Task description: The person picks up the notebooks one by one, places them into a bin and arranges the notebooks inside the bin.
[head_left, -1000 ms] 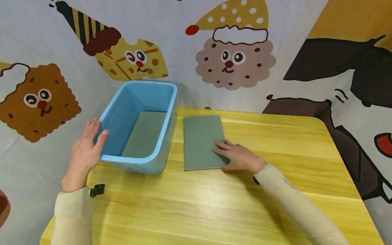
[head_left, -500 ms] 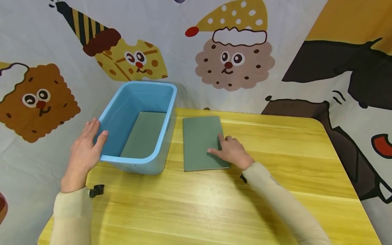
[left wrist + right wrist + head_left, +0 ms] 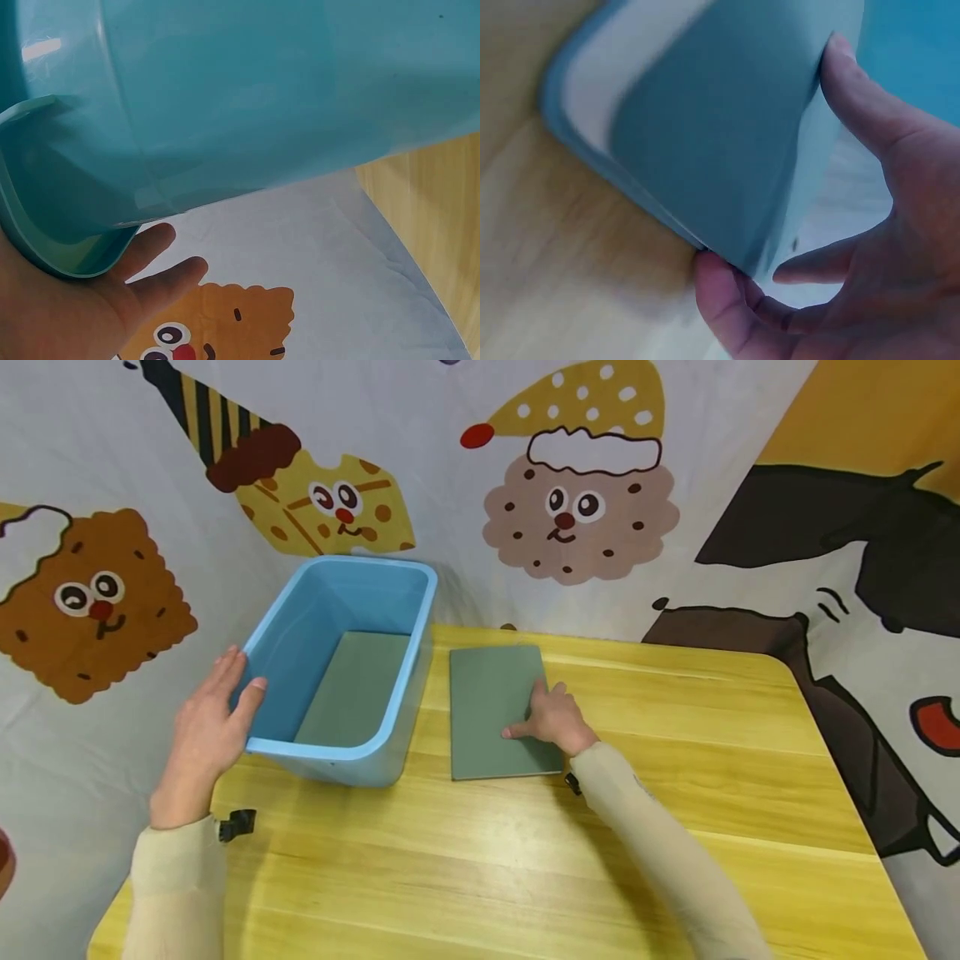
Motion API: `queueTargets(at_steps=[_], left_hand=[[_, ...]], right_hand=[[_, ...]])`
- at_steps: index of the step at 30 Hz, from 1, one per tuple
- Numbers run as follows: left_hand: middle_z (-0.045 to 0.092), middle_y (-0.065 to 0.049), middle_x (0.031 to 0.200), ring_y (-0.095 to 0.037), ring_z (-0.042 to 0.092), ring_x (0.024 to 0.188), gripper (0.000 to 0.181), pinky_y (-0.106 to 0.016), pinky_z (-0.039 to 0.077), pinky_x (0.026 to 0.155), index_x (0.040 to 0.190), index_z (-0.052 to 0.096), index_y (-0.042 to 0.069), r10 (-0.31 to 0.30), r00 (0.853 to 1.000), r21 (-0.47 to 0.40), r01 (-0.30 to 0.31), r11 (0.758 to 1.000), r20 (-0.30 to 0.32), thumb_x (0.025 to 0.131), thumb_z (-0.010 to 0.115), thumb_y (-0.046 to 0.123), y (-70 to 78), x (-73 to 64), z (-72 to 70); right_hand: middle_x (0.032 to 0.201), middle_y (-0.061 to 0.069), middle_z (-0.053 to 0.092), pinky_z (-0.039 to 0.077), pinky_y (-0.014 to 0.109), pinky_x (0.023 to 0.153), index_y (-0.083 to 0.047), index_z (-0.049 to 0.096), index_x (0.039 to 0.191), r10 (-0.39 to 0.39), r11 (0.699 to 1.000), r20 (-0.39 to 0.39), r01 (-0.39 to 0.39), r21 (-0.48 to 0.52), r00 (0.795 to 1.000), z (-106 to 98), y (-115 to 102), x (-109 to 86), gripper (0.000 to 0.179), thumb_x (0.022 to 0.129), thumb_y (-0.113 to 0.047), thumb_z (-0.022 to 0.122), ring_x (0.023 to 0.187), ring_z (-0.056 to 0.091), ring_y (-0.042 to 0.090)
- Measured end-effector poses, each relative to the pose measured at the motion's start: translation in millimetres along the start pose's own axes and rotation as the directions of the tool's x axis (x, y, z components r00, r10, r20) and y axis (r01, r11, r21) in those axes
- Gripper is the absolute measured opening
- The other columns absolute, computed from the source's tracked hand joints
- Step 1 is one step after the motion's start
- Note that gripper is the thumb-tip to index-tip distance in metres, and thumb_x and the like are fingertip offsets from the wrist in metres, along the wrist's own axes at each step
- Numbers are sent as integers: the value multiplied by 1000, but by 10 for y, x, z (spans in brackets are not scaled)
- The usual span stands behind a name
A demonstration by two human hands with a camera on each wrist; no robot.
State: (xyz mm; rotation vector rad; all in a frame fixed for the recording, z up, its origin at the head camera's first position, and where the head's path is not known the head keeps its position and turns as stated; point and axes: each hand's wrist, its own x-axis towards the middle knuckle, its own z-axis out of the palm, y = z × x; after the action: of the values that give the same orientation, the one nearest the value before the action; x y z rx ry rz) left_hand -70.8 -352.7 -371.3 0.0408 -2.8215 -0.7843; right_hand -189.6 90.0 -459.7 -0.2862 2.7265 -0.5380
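At the left stands a light blue plastic bin point(image 3: 417, 677). My left hand point(image 3: 210, 727) straddles its left rim, thumb over the inner side and straight fingers outside; in the left wrist view the rim sits against the palm. Right of the bin, a grey-green notebook point(image 3: 483, 710) lies on the table. My right hand point(image 3: 553, 718) pinches its right side: the right wrist view shows the thumb point(image 3: 847, 75) on the cover and curled fingers point(image 3: 720, 289) at the edge. Inside the bin lies another flat grey-green notebook point(image 3: 360, 685).
The wood-grain table point(image 3: 480, 877) ends just behind the bin and notebook. A white cloth backdrop point(image 3: 450, 485) with cartoon biscuit and cheese prints hangs behind it and down the left side. The bin stands close to this cloth.
My right hand has moved left over the notebook, its spread fingers drawing in and the thumb reaching across the cover. Left hand and bin have stayed put.
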Motion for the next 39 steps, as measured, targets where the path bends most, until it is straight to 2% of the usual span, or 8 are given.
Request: queueTargets(at_steps=[8,15,21,24,33,34,36,39], left_hand=[[17,-21,170,-54,21,150,68,-72,17,116,161,24,-4,-11,1000,9,11,1000,9,113,31,43,22,-1,-22],[17,-21,170,-55,22,149,68,-74,18,114,162,24,-3,-13,1000,5,13,1000,10,113,31,44,25,-13,-18],[16,-19,171,-55,22,149,68,-74,18,114,162,23,-2,-13,1000,1,13,1000,16,113,30,44,28,-11,-14],[16,-19,171,-53,21,151,68,-73,17,115,162,23,-2,-13,1000,-2,13,1000,11,113,31,44,24,-10,-22],[16,-18,171,-43,14,156,69,-72,14,117,162,22,-2,-24,1000,9,24,1000,16,113,30,45,37,-11,-35],[15,-18,171,-43,13,156,69,-72,14,117,162,22,-2,-26,1000,11,26,1000,18,113,30,45,40,-11,-34],[15,-18,171,-42,12,156,69,-72,14,118,162,22,-2,-27,999,14,27,1000,18,113,30,45,44,-10,-34],[15,-19,171,-42,11,157,69,-71,13,118,163,21,-2,-28,999,16,28,999,19,113,30,45,51,-11,-36]], right_hand=[[162,41,14,31,61,118,4,-11,162,39,981,103,-57,185,994,-60,142,120,138,81,-50,88,149,20,56],[155,46,26,37,63,113,-4,-17,163,-42,964,55,26,265,998,-116,214,81,129,89,-38,84,141,37,57],[164,35,21,29,60,119,-7,-7,166,-163,926,20,146,349,986,-154,314,-9,110,96,-28,76,146,35,48],[169,25,15,23,59,122,-5,4,167,-205,915,-10,195,354,979,-188,335,-72,96,100,-26,71,153,22,44],[168,18,26,28,58,121,-7,26,164,-230,880,-160,276,387,960,-229,411,-294,67,107,-21,57,151,30,41],[168,19,27,29,58,120,-6,27,164,-228,879,-177,281,386,957,-228,422,-317,65,108,-21,56,150,31,42],[168,19,28,38,56,115,-8,28,164,-209,869,-200,276,412,957,-227,437,-366,64,108,-21,56,136,51,41],[167,20,27,57,46,93,-10,29,164,-183,840,-219,268,471,958,-236,457,-437,63,108,-21,55,98,73,32]])
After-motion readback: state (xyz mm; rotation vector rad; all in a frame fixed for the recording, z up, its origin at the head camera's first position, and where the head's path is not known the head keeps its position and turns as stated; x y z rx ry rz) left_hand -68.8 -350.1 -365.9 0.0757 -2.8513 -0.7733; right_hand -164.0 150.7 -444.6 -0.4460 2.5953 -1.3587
